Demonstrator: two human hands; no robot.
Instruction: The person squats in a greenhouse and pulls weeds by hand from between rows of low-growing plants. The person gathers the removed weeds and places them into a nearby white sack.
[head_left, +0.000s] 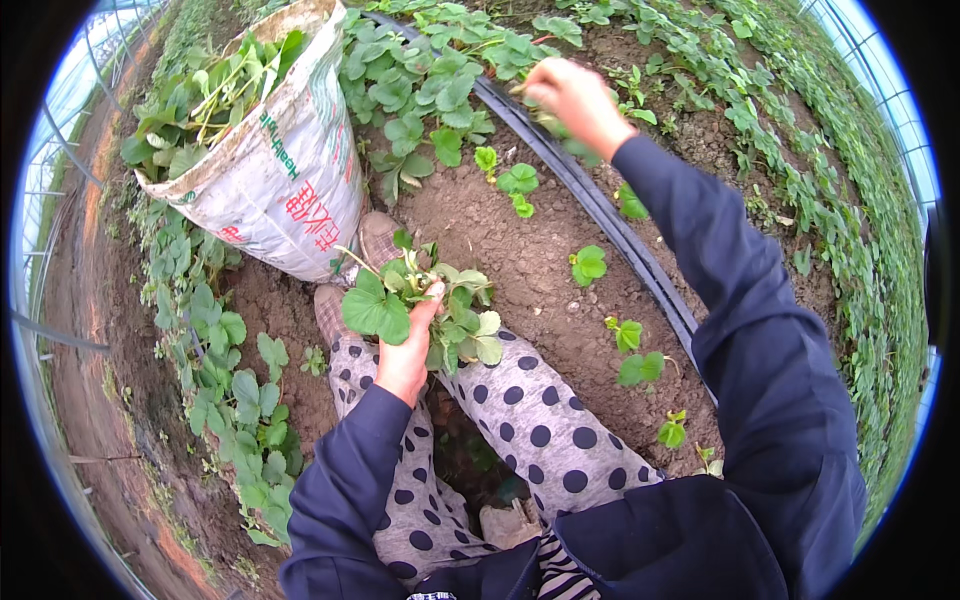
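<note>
My left hand (412, 337) is closed around a bunch of leafy strawberry plants (377, 309), held over my legs. Out past the black drip hose (585, 184), my right hand (574, 101) is by the strawberry foliage, fingers bent together; leaves and something pale show at its fingertips, slightly blurred, and I cannot tell whether they are held. Small strawberry seedlings (589, 265) stand in the bare soil on the near side of the hose. A white woven sack (277, 180), open at the top, holds many pulled green plants (225, 97) and stands beside my shoes.
Dense strawberry rows (795, 150) run along the right, and another row (255, 405) lies left of my feet. The hose curves through the bed from the top to my right side. Greenhouse framing with plastic film (56, 157) rises at the far left.
</note>
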